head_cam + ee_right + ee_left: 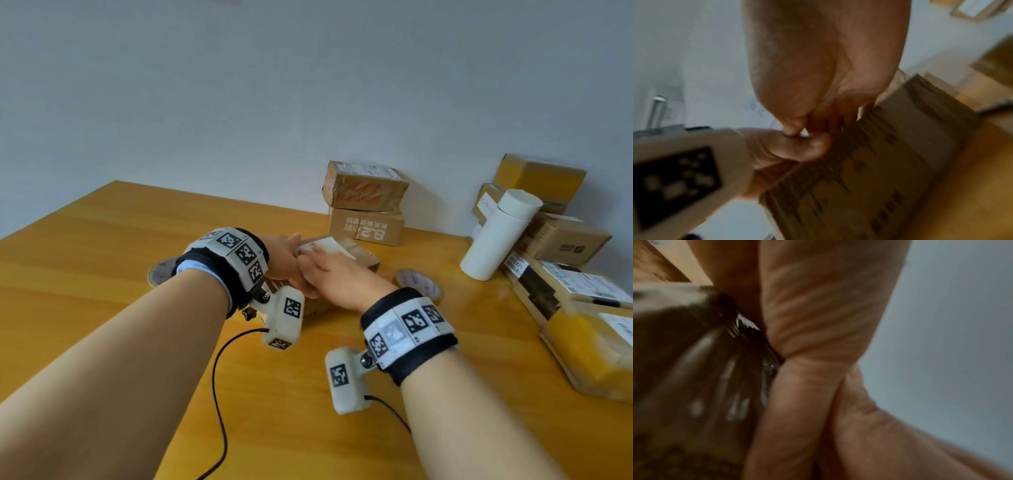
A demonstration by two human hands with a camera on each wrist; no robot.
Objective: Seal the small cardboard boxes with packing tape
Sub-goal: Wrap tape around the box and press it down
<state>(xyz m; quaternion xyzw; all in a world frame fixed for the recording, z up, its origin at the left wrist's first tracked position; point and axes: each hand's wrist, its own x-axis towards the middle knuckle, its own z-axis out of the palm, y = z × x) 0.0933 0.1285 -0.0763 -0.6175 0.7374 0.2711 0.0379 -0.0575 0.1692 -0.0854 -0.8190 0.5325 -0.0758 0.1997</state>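
Head view: left hand (pixel 279 258) and right hand (pixel 329 277) both grasp small cardboard box (pixel 359 257); table (pixel 102 240) bare leftward.

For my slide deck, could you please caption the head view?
Both hands, left and right, on a small cardboard box on a wooden table, tape rolls beside it.

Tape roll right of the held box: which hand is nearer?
Right. The right hand rests on the box just left of that tape roll; the left hand is across the box.
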